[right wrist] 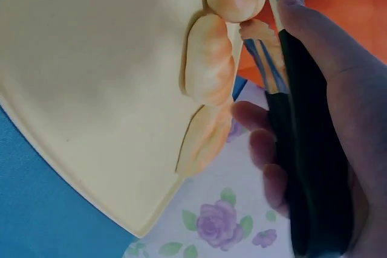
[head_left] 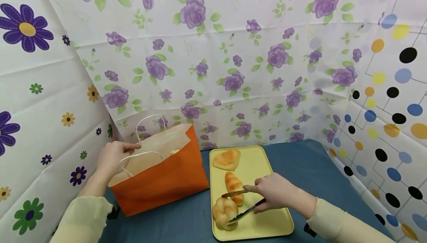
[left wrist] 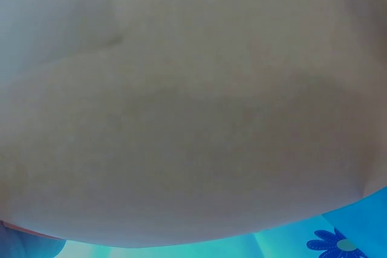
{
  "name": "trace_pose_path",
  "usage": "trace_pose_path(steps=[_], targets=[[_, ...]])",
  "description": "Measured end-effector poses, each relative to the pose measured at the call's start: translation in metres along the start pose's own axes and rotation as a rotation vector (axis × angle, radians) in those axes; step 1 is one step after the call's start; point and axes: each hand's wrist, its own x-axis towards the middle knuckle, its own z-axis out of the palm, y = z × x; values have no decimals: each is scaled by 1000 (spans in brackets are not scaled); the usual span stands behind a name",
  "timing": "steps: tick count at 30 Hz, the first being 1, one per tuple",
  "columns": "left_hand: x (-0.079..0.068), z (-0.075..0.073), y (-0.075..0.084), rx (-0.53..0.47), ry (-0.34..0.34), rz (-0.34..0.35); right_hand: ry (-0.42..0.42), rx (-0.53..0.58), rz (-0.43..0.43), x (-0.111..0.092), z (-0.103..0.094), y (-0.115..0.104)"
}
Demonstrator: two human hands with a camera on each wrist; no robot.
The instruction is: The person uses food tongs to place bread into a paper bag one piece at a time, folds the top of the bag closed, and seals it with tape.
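Note:
My right hand [head_left: 275, 191] grips a pair of tongs [head_left: 247, 211] with black handles [right wrist: 317, 143]. The tongs' spread arms reach either side of a knotted bread roll [head_left: 225, 213], which sits at the near left of the yellow tray [head_left: 267, 222]. Behind it lie a ridged, elongated roll [head_left: 233, 183] and a flat, folded piece of bread [head_left: 227, 159]. My left hand [head_left: 113, 157] holds the left end of the orange paper bag [head_left: 166, 178] at its rim, index finger stretched over the opening. Skin fills most of the left wrist view, so the left fingers' grip is hidden there.
The bag stands tilted left of the tray, its white string handles [head_left: 141, 154] up and a pale lump [head_left: 173, 152] showing inside. A blue cloth [head_left: 300, 165] covers the table. Flowered sheets [head_left: 213, 68] hang behind and left, and a dotted sheet [head_left: 393, 124] hangs right.

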Motion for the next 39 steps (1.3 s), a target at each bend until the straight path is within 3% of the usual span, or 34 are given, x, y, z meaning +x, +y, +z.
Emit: trace_pose_path(steps=[8,21,39], targets=[[-1,0,1,1,-5,-12,-67,-10,28,4,-1,-10],[1,-2,3,-2,-12,-22,49,-233,-112,7,-2,-11],[3,-3,4,4,-18,-30,15,-159,-25,3,1,2]])
